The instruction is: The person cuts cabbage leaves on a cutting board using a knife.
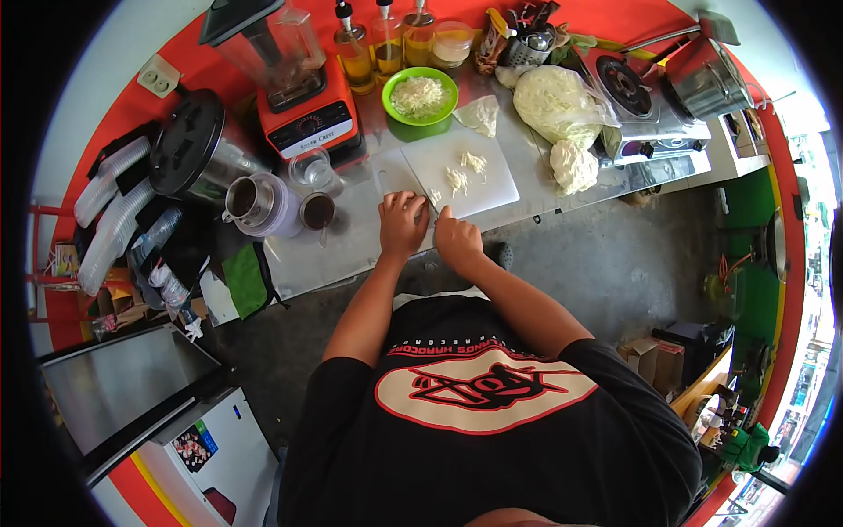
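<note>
A white cutting board (pixel 492 187) lies at the counter's front edge, with small piles of shredded cabbage (pixel 457 182) on it. My right hand (pixel 458 239) is closed around a knife (pixel 430 203), whose narrow blade points away from me over the board. Close beside the blade, my left hand (pixel 404 224) rests on the board's left part with its fingers bent and pressed together. Whatever lies beneath those fingers is hidden. Behind the board stands a bright green bowl (pixel 450 112) holding more shredded cabbage.
A bagged cabbage (pixel 549 104) and a crumpled pale bundle (pixel 574 167) sit right of the board, before a gas stove (pixel 654 140). To the left are a red blender (pixel 307 127), a glass of dark liquid (pixel 317 212) and a metal pitcher (pixel 250 204). Oil bottles (pixel 354 57) line the back.
</note>
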{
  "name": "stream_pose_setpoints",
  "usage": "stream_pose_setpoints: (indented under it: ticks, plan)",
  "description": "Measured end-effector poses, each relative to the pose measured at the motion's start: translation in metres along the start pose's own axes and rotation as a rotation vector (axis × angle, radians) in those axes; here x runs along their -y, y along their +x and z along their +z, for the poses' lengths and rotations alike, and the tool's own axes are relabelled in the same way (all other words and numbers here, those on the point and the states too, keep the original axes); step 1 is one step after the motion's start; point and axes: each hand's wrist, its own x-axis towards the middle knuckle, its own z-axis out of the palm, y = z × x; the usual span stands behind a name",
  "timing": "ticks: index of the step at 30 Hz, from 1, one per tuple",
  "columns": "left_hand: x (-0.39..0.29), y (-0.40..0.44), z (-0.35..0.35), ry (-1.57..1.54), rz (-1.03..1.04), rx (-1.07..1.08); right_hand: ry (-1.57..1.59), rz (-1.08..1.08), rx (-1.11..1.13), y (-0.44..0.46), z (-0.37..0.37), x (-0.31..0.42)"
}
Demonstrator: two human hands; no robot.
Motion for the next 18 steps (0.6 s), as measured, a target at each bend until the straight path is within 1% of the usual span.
stream_pose_setpoints:
  ticks: [4, 7, 10, 14, 17, 18]
  plan:
    - [-0.001, -0.001, -0.002, 0.012, -0.006, 0.019, -0.057, -0.083, -0.054, 0.008, -0.002, -0.003]
    - [-0.001, -0.001, -0.002, 0.023, -0.003, 0.023, -0.008, -0.037, -0.018, 0.004, 0.000, -0.001]
    - [0.000, 0.001, -0.001, 0.019, -0.004, 0.003, -0.025, -0.014, -0.019, 0.000, 0.005, -0.002]
    - [-0.002, 0.000, -0.003, 0.011, -0.016, 0.029, -0.036, -0.058, -0.047, 0.008, 0.003, -0.003]
    - [0.000, -0.001, -0.003, 0.032, -0.005, 0.023, -0.038, -0.112, -0.108, 0.003, 0.001, -0.001]
    - [0.001, 0.001, -0.004, 0.039, -0.007, 0.007, -0.057, -0.072, -0.080, -0.005, 0.001, 0.000]
